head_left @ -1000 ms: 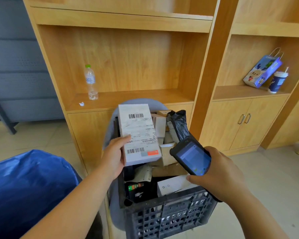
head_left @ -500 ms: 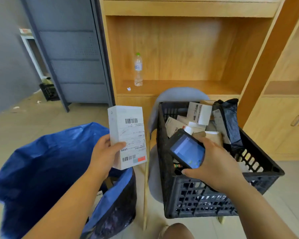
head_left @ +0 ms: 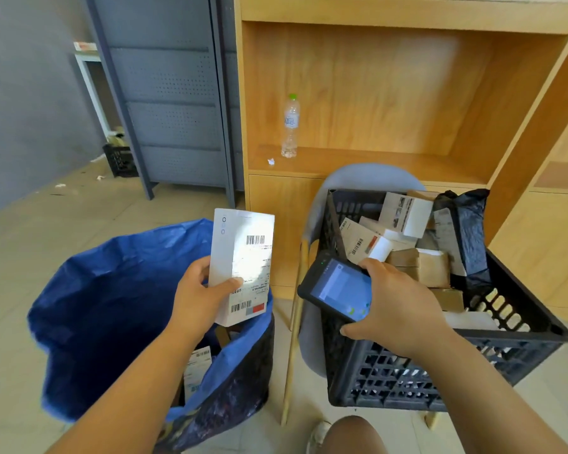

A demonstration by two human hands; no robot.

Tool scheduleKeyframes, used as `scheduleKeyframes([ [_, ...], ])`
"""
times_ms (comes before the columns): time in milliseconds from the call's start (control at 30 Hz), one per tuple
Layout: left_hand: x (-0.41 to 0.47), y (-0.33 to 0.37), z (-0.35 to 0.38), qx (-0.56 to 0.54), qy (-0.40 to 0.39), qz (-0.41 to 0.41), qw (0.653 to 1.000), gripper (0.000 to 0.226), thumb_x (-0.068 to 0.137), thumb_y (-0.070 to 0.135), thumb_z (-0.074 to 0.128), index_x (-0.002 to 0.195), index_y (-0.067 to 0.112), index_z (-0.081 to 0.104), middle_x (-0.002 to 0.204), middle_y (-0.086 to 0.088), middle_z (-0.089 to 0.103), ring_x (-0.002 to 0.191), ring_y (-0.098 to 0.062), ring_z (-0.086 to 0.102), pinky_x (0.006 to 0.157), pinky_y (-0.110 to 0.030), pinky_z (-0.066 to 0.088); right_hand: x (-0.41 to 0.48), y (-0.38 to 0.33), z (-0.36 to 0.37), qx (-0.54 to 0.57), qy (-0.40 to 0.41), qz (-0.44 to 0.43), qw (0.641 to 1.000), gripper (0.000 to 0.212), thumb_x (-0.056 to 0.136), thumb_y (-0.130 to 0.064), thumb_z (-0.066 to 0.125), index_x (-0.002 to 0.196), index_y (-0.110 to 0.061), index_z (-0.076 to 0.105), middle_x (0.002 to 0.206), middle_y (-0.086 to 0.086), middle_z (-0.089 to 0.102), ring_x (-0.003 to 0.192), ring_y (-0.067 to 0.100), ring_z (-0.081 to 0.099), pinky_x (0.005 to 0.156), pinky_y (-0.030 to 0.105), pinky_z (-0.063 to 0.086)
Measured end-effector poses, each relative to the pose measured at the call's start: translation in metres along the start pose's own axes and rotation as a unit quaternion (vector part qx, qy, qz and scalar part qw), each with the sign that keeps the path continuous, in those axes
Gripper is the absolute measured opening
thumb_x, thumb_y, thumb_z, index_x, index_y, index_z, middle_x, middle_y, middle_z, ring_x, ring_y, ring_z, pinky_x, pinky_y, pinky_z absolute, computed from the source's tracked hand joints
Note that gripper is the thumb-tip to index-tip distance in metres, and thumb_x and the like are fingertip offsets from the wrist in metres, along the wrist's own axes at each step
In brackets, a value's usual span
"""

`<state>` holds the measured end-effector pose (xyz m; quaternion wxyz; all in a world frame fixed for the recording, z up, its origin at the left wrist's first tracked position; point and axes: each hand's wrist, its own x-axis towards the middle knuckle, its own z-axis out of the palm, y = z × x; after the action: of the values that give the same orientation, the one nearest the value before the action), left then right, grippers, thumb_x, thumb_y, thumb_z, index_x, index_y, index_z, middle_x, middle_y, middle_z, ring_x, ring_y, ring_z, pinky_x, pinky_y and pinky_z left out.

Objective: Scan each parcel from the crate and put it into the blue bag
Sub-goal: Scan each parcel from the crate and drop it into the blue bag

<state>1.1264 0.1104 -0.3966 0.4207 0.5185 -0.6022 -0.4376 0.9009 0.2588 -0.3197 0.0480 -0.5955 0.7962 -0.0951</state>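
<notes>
A white labelled parcel (head_left: 250, 257) is held upright in the left hand (head_left: 199, 296), with the thumb laid across the label and the fingers (head_left: 200, 268) curled behind it, above the right rim of the open blue bag (head_left: 105, 306). A handheld scanner (head_left: 338, 290) is gripped in the right hand (head_left: 394, 309) over the near left corner of the black crate (head_left: 407, 378), which rests on a grey chair (head_left: 368, 178) and holds more parcels. The step in hand is judged to be the drop into the bag; whether the scan has registered cannot be told from the screen. The parcel is best carried left over the middle of the mouth, lowered past the rim and only then released, so that the slack edge is not caught.
</notes>
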Motion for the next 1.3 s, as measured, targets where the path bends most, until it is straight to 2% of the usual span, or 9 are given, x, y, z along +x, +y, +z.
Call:
scheduleKeyframes([
  [267, -0.005, 0.001, 0.002, -0.011, 0.006, -0.019, 1.000, 0.035, 0.083, 0.014, 0.070, 0.110, 0.029, 0.054, 0.103, 0.015, 0.059, 0.097, -0.012, 0.060, 0.068, -0.022, 0.046, 0.002, 0.000, 0.002, -0.011, -0.001, -0.005, 1.000, 0.072, 0.064, -0.054, 0.077, 0.118, -0.026, 0.039, 0.104, -0.007, 0.051, 0.090, 0.014, 0.050, 0.066, 0.026, 0.042],
  [467, -0.005, -0.020, -0.019, -0.047, 0.025, -0.132, 0.990, 0.009, 0.086, 0.023, 0.068, 0.092, 0.018, 0.064, 0.090, 0.000, 0.072, 0.081, -0.019, 0.069, 0.073, -0.036, 0.055, 0.010, -0.016, 0.017, -0.003, -0.025, -0.024, 0.999, 0.077, 0.065, -0.055, 0.076, 0.124, -0.025, 0.038, 0.105, -0.008, 0.048, 0.092, 0.013, 0.049, 0.068, 0.025, 0.043],
  [600, 0.002, -0.055, -0.044, -0.054, 0.048, -0.208, 0.976, 0.021, 0.084, 0.030, 0.070, 0.089, 0.009, 0.068, 0.086, -0.006, 0.074, 0.081, -0.026, 0.070, 0.081, -0.046, 0.056, 0.024, -0.037, 0.038, -0.008, -0.063, -0.035, 0.997, 0.079, 0.064, -0.055, 0.075, 0.127, -0.026, 0.036, 0.107, -0.009, 0.048, 0.093, 0.013, 0.049, 0.068, 0.027, 0.042],
  [700, 0.016, -0.087, -0.065, -0.030, 0.065, -0.245, 0.967, 0.019, 0.085, 0.027, 0.069, 0.085, 0.008, 0.070, 0.082, -0.006, 0.073, 0.078, -0.027, 0.070, 0.075, -0.043, 0.057, 0.041, -0.055, 0.057, -0.019, -0.093, -0.041, 0.995, 0.075, 0.064, -0.055, 0.073, 0.123, -0.027, 0.038, 0.109, -0.008, 0.051, 0.097, 0.015, 0.054, 0.073, 0.029, 0.046],
  [800, 0.035, -0.127, -0.085, 0.022, 0.081, -0.274, 0.958, 0.014, 0.083, 0.021, 0.071, 0.082, 0.007, 0.068, 0.086, -0.008, 0.071, 0.074, -0.024, 0.067, 0.063, -0.036, 0.053, 0.063, -0.075, 0.079, -0.030, -0.120, -0.047, 0.991, 0.068, 0.062, -0.054, 0.072, 0.116, -0.028, 0.040, 0.101, -0.009, 0.051, 0.093, 0.015, 0.055, 0.074, 0.031, 0.048],
  [867, 0.053, -0.161, -0.099, 0.067, 0.087, -0.294, 0.949, 0.017, 0.079, 0.020, 0.074, 0.086, 0.005, 0.068, 0.090, -0.011, 0.070, 0.075, -0.026, 0.065, 0.061, -0.034, 0.050, 0.083, -0.089, 0.097, -0.041, -0.140, -0.053, 0.988, 0.066, 0.062, -0.052, 0.071, 0.115, -0.028, 0.040, 0.101, -0.009, 0.052, 0.093, 0.016, 0.055, 0.074, 0.032, 0.048],
  [1067, 0.108, -0.247, -0.115, 0.193, 0.044, -0.393, 0.898, 0.051, 0.074, 0.030, 0.075, 0.114, 0.005, 0.056, 0.112, -0.018, 0.060, 0.079, -0.030, 0.062, 0.051, -0.032, 0.044, 0.146, -0.125, 0.154, -0.076, -0.190, -0.078, 0.976, 0.063, 0.066, -0.050, 0.070, 0.114, -0.025, 0.039, 0.109, -0.006, 0.054, 0.097, 0.020, 0.057, 0.073, 0.033, 0.046],
  [1167, 0.136, -0.285, -0.107, 0.216, 0.006, -0.436, 0.873, 0.050, 0.076, 0.031, 0.074, 0.114, 0.004, 0.057, 0.109, -0.018, 0.062, 0.070, -0.025, 0.059, 0.049, -0.029, 0.042, 0.180, -0.140, 0.182, -0.105, -0.211, -0.090, 0.968, 0.067, 0.066, -0.051, 0.071, 0.117, -0.023, 0.039, 0.112, -0.005, 0.053, 0.100, 0.021, 0.056, 0.070, 0.032, 0.039],
  [1300, 0.160, -0.337, -0.086, 0.220, -0.022, -0.478, 0.850, 0.041, 0.080, 0.029, 0.073, 0.110, 0.002, 0.062, 0.098, -0.015, 0.065, 0.076, -0.028, 0.059, 0.062, -0.032, 0.044, 0.220, -0.155, 0.218, -0.132, -0.235, -0.104, 0.958, 0.070, 0.067, -0.053, 0.072, 0.119, -0.022, 0.039, 0.112, -0.005, 0.052, 0.103, 0.022, 0.055, 0.070, 0.033, 0.036],
])
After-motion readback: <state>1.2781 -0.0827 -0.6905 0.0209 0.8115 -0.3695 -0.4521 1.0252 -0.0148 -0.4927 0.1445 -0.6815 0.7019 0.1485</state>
